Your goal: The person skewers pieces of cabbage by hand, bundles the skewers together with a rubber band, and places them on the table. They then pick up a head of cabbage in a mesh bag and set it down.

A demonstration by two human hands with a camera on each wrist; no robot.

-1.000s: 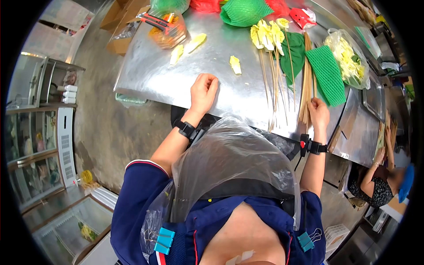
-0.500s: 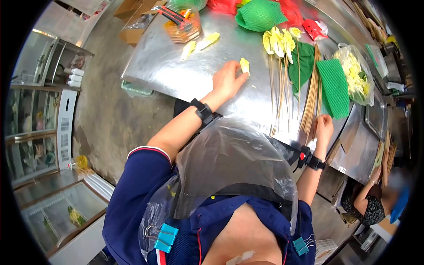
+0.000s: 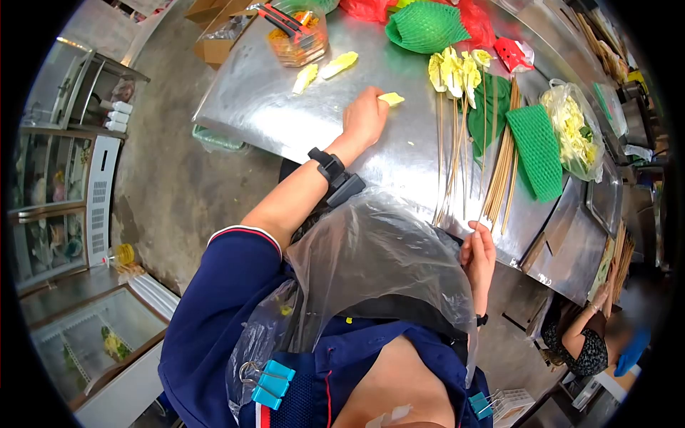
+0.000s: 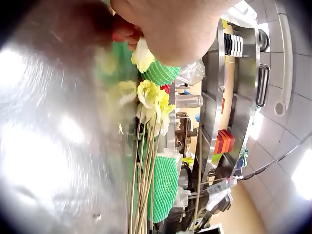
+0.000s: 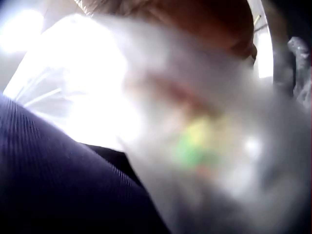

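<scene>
My left hand (image 3: 365, 118) pinches a small yellow-green cabbage leaf (image 3: 392, 99) over the metal table (image 3: 264, 107); in the left wrist view the leaf (image 4: 143, 56) sticks out past the fingers. Near the table's front edge, my right hand (image 3: 479, 255) has its fingers bent, beside the lower ends of the bamboo skewers (image 3: 501, 178). I cannot tell whether it holds a skewer; its wrist view is blurred by clear plastic. Several cabbage leaves (image 3: 454, 71) sit on skewer tips, right of my left hand. Two loose leaves lie farther left, one of them a long leaf (image 3: 340, 65).
A plastic tub (image 3: 300, 46) with a red-black cutter on it stands at the back left. Green foam netting (image 3: 534, 153) and a clear bag of leaves (image 3: 571, 128) lie on the right. Another person (image 3: 589, 335) works beyond the right side.
My left hand has reached forward and right and picked up the small leaf from the table. My right hand has come away from the skewers, back and left toward my body.
</scene>
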